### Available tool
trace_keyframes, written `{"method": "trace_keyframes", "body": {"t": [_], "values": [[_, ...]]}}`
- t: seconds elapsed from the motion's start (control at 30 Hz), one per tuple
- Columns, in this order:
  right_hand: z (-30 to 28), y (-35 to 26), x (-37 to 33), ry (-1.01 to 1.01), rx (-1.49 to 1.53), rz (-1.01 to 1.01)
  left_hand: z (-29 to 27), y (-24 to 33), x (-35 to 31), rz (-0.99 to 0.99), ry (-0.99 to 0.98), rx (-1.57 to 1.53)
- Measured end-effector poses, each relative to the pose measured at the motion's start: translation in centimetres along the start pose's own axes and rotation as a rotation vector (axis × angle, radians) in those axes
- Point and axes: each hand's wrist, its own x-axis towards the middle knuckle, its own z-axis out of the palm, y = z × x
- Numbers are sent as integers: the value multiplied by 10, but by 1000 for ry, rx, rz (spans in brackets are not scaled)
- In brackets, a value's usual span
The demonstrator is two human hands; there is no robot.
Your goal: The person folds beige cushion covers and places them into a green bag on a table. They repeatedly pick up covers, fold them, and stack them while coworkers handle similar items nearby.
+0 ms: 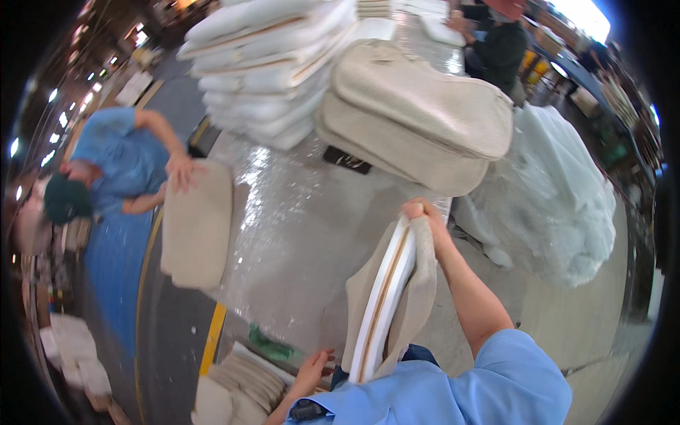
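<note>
1. Right hand [419, 209] grasps the beige cover [426, 269] by its far end.
2. It partly wraps the white pad [384, 296] (brown-striped), before the blue shirt [453, 393].
3. Left hand [316, 368], released, hangs near stacked covers [249, 382].

Far end of glossy grey desk [283, 212]: tall stack of white padded slabs [262, 67]. Right of it, two rounded beige fabric cushions [425, 103], one on the other. Right of desk: heap of translucent white plastic [545, 205]. Left edge: flat beige fabric cushion [198, 234]. Near side: long white padded slab [384, 297] inside beige fabric cover [423, 276]. Lower left: stacked beige fabric pieces [244, 382], green plastic scrap [269, 344] just behind.
</note>
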Motion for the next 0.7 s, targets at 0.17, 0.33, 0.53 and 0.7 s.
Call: {"method": "trace_keyframes", "body": {"t": [0.17, 0.33, 0.53, 0.7], "values": [[24, -1, 3, 136, -34, -32, 21, -55, -63, -12, -20, -539], [7, 6, -32, 160, 156, 15, 44, -30, -18, 575, 195, -850], [-82, 56, -140, 39, 376, 68, 3, 64, 12, 756, 325, -651], [-47, 81, -252, 107, 557, 191, -20, 164, 73, 987, 493, -527]]}}
